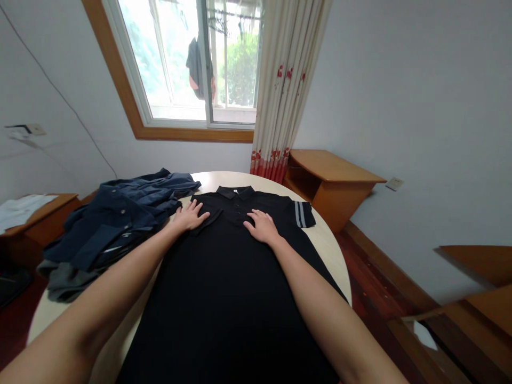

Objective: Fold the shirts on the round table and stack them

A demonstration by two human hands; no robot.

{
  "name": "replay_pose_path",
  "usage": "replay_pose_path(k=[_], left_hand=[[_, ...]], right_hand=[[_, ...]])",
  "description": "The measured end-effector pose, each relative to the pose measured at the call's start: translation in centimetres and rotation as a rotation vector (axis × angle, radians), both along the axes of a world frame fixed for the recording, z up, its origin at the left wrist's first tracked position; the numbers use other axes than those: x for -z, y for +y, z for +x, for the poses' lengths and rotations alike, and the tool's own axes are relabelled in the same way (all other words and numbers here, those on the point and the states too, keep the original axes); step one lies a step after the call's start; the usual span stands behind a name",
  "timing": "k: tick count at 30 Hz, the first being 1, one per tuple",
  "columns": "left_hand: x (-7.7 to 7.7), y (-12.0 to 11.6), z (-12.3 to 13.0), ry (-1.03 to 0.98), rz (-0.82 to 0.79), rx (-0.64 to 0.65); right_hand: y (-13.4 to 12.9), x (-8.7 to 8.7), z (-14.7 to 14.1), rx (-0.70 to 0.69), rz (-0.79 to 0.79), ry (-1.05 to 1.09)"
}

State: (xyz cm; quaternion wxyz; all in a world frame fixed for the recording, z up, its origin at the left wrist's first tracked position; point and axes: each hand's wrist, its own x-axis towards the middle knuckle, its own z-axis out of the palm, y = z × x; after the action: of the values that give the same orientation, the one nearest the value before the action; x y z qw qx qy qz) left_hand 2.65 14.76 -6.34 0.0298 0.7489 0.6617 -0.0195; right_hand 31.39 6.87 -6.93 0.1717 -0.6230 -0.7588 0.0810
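Note:
A black polo shirt lies spread front side up on a round pale table, its collar toward the window. Its sleeve on the right sticks out flat and shows two grey stripes. The sleeve on the left is folded inward over the chest. My left hand rests on that folded sleeve near the shoulder, fingers spread. On the chest, just right of the button placket, lies my right hand, palm down with its fingers stretched out. Neither hand grips the cloth.
A heap of dark blue and grey clothes covers the left part of the round table. Behind the table hang a floral curtain and a window. A wooden cabinet stands at the back right, and a wooden side table at the left.

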Motion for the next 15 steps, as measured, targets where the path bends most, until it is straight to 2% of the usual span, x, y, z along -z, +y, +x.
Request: replay_pose_path(k=[3,6,11,15], left_hand=[[0.2,1.0,0.2,-0.008,0.052,-0.045],[0.2,1.9,0.9,-0.012,0.1,-0.026],[-0.1,3.1,1.9,0.014,-0.003,-0.054],[0.5,3.5,1.9,-0.013,0.094,-0.043]], right_hand=[[0.0,-0.1,-0.1,0.002,-0.001,-0.001],[0.0,-0.1,0.0,0.008,-0.001,0.0],[0.0,0.2,-0.1,0.004,0.005,0.005],[0.2,0.3,-0.3,-0.004,0.016,0.012]])
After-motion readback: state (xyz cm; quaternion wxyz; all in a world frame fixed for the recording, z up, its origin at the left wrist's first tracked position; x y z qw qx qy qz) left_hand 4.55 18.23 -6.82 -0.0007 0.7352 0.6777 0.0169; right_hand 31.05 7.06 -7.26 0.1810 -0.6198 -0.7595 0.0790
